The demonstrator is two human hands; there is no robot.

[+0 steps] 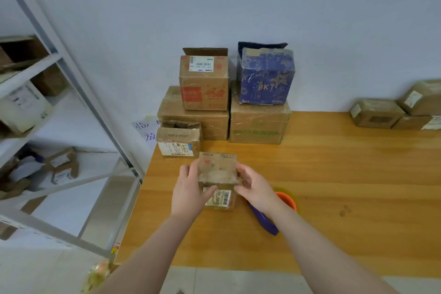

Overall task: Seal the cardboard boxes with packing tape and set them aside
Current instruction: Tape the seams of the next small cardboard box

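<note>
**A:** Where does everything stand?

**B:** The worktop (334, 186) carries it all. The stacked boxes (259, 124) fill its far left corner against the wall, and a few more boxes (377, 113) sit along the far edge at the right. The small box (218, 174) is out in front of the stack, towards the left edge, between both hands.

**A:** Are the hands holding it, or only touching it?

**B:** Holding it. The left hand (188, 191) curls round its left side, with the thumb across the front by the barcode label. The right hand (255, 188) grips the right side. I can't tell whether the box rests on the worktop or is lifted a little.

**A:** And the tape?

**B:** The tape dispenser (287, 200), orange with a purple handle, lies just beside the box on its right, partly under the right wrist.

**A:** So what makes this step go well?

**B:** I judge the box isn't closed yet, because the far flap looks raised. I'd press the flaps flat so the edges meet along the seam. One hand should pin them there while the other fetches the dispenser. The cardboard looks worn and soft, so squeezing the sides could bow the top and open the seam. Light pressure from above should suit it better.
</note>
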